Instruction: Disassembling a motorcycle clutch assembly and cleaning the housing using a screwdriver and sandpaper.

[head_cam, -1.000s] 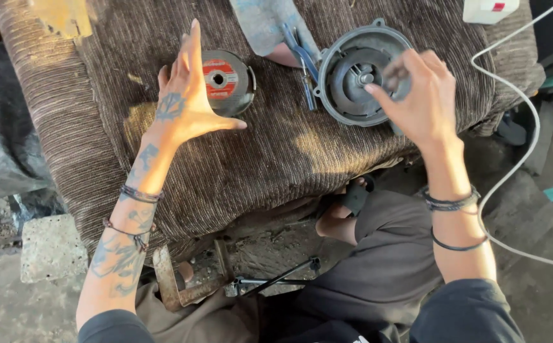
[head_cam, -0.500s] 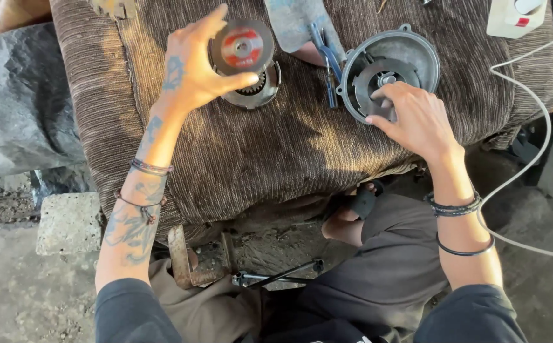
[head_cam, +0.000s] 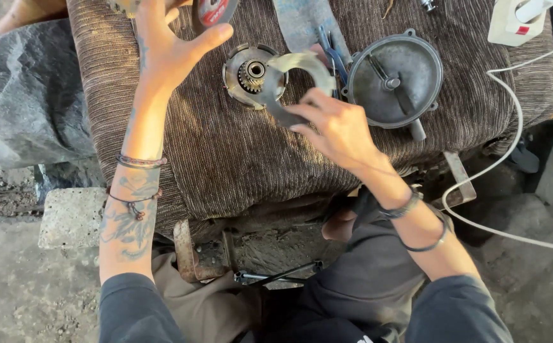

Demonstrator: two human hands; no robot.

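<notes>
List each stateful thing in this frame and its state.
Curved grey metal plate: lifted, pinched by right hand.
Round geared metal part: lying uncovered on cloth.
Round grey metal cover: lying apart, inside up.
Left hand: open beside the red-labelled disc.

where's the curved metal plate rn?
Head view, upper centre: curved metal plate pinched in the right hand, over the striped cloth, between geared hub and round cover.
</notes>
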